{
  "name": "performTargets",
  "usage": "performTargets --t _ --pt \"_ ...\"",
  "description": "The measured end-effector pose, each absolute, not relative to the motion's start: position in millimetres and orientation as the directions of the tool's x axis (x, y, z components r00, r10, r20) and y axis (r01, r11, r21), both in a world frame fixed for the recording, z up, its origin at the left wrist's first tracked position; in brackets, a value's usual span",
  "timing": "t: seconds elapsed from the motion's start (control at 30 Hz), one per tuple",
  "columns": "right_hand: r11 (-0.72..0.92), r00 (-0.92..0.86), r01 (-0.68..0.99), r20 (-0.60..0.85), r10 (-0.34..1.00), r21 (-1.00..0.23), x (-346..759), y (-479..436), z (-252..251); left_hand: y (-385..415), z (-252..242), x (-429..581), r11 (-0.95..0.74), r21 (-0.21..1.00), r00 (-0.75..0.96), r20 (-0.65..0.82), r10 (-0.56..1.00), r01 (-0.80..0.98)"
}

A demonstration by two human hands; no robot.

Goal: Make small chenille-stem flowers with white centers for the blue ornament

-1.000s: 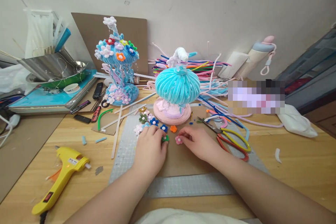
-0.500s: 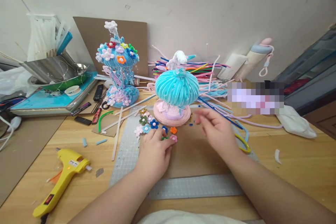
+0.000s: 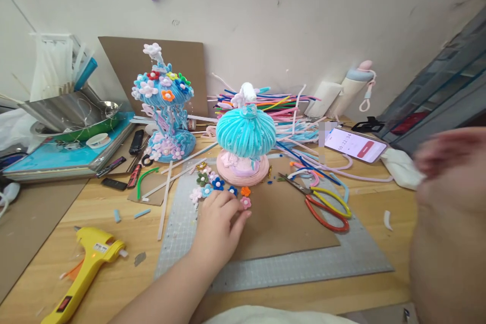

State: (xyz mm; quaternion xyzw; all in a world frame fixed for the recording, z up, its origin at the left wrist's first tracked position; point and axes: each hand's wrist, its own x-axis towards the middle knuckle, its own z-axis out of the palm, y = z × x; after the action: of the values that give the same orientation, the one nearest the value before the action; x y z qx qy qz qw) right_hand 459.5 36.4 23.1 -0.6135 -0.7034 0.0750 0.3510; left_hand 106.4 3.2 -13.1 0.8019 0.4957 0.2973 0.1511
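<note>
My left hand [image 3: 220,220] rests over the cardboard sheet [image 3: 288,217], its fingers bent beside several small fuzzy flowers; a pink flower [image 3: 246,202] lies at its fingertips, and whether it grips anything is hidden. My right hand [image 3: 451,162] is a blur at the right edge, raised over the table, fingers indistinct. Behind the flowers stands a turquoise ribbed dome [image 3: 246,131] on a round pink base [image 3: 243,176]. An orange flower [image 3: 245,191] and a blue flower [image 3: 217,184] lie before it. Open scissors [image 3: 326,205] with red and yellow handles are on the cardboard.
A yellow glue gun [image 3: 85,268] lies at the left front. At the back left stands a flower-covered blue model [image 3: 165,96]. Bundled fuzzy stems [image 3: 281,104] lie behind the dome. A phone [image 3: 355,144] and a bottle [image 3: 355,83] are at the right.
My right hand has moved from beside the base to the far right, uncovering the scissors. My left hand stays by the flowers. The view has shifted slightly.
</note>
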Motion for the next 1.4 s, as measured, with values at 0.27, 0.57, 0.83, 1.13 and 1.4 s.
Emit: performTargets --t 0.27,0.57,0.83,1.13,1.4 --pt "0.217 -0.103 0.872 0.268 0.958 -0.440 425 88 -6 -2 -7 104 -0.406 0.745 0.112 0.413 0.904 0.530" --pt "0.309 -0.216 0.866 0.263 0.940 -0.393 422 105 -16 -11 -12 92 -0.344 0.850 -0.110 0.417 0.902 0.399" --pt "0.412 -0.366 0.899 0.261 0.893 -0.150 406 93 -37 0 -11 88 -0.301 0.865 -0.140 0.383 0.913 0.402" --pt "0.330 -0.259 0.925 0.324 0.910 -0.188 413 96 -34 -5 -9 92 -0.310 0.816 0.037 0.336 0.941 0.488" --pt "0.411 -0.358 0.902 0.301 0.884 -0.134 405 92 -34 -3 -8 91 -0.324 0.790 0.060 0.345 0.937 0.520"
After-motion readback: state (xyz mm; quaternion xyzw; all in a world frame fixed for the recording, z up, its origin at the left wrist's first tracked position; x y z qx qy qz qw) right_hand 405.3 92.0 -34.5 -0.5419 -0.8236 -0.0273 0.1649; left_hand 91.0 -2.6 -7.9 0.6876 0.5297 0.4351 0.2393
